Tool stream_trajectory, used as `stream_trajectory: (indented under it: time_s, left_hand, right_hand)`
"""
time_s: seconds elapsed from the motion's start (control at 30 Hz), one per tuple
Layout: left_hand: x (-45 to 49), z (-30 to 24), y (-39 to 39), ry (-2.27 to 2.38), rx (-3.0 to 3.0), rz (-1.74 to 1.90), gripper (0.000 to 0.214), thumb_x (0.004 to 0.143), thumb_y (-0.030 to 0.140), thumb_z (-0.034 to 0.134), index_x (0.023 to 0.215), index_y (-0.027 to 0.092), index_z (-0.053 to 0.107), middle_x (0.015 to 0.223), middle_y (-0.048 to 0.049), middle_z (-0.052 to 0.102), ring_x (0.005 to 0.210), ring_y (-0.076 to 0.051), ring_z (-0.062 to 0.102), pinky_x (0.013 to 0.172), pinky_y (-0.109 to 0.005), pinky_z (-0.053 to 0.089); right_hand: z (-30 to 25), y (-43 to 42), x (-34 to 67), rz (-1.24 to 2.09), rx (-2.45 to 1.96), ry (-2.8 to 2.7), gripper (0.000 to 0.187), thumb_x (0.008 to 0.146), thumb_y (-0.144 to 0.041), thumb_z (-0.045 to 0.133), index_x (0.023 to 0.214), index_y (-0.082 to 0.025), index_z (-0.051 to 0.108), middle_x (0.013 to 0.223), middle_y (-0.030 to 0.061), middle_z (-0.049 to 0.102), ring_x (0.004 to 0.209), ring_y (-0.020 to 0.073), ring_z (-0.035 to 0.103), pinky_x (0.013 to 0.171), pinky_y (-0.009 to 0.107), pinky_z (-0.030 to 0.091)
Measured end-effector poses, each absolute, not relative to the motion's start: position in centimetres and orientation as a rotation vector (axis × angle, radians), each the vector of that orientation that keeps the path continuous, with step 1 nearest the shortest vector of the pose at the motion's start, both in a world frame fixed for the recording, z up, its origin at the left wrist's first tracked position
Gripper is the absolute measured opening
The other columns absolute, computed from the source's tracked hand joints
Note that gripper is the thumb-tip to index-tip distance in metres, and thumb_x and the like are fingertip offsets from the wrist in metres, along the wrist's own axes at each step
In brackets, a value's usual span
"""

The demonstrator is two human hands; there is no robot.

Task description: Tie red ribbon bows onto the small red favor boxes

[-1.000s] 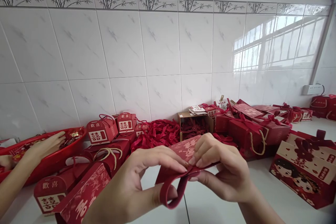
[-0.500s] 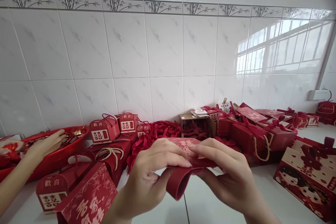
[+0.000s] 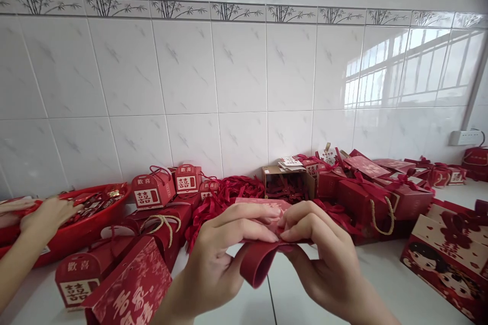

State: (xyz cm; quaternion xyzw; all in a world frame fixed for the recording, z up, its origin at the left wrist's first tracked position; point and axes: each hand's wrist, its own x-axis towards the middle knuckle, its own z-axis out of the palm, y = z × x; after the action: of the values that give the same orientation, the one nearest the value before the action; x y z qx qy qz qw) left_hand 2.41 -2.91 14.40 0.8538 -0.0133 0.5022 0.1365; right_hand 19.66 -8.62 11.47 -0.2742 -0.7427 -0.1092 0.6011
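Note:
Both my hands are in the middle of the view, raised over the white tabletop. Between them is a red printed cardboard gift box piece (image 3: 258,265), with one flap bent into a loop that hangs towards me. My left hand (image 3: 223,249) pinches it, thumb below and fingers on top. From the other side my right hand (image 3: 322,246) grips it the same way, its fingertips almost meeting the left ones. Pale lettering shows on the piece's far panel, partly covered by my fingers. Close to my left wrist stands a red box with white writing (image 3: 133,284).
Another person's hands (image 3: 46,221) are at a red basin (image 3: 102,223) of wrapped items on the left. Behind my hands lie red ribbons (image 3: 240,188) and an open carton (image 3: 290,183). Red gift boxes (image 3: 356,200) are piled right; a patterned box (image 3: 450,259) stands nearer.
My right fingers have curled in more tightly on the cardboard, which stays in both hands. The other person's hand has moved left over the basin. The view has shifted slightly.

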Motion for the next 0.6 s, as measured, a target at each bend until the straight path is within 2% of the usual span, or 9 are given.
stream_trajectory:
  time_s: [0.3, 0.47, 0.6]
  left_hand:
    - [2.3, 14.3, -2.8, -0.094, 2.509, 1.400, 0.031, 0.077, -0.001, 0.056, 0.097, 0.020, 0.063, 0.095, -0.0040, 0.069, 0.090, -0.015, 0.066, 0.080, -0.026, 0.056]
    - [2.5, 13.4, -3.1, 0.119, 2.353, 1.378, 0.035, 0.082, 0.003, 0.052, 0.109, 0.024, 0.048, 0.094, -0.0039, 0.065, 0.084, -0.016, 0.066, 0.072, -0.027, 0.058]
    - [2.8, 13.0, -3.0, 0.241, 2.263, 1.391, 0.032, 0.085, 0.009, 0.053, 0.109, 0.025, 0.040, 0.095, -0.0035, 0.063, 0.079, -0.015, 0.066, 0.067, -0.024, 0.057]
  right_hand:
    - [11.7, -8.9, 19.6, -0.210, -0.629, -1.723, 0.020, 0.080, -0.001, 0.054, 0.086, -0.020, 0.051, 0.080, 0.0033, 0.054, 0.070, 0.0142, 0.055, 0.057, 0.026, 0.046]
    - [11.5, -8.5, 19.5, -0.182, -0.648, -1.683, 0.023, 0.076, 0.001, 0.054, 0.085, -0.020, 0.051, 0.080, 0.0029, 0.054, 0.071, 0.0145, 0.055, 0.057, 0.026, 0.046]
    - [11.3, -8.0, 19.4, -0.093, -0.688, -1.619, 0.018, 0.077, -0.004, 0.059, 0.084, -0.020, 0.052, 0.079, 0.0021, 0.054, 0.068, 0.0132, 0.053, 0.053, 0.023, 0.044]
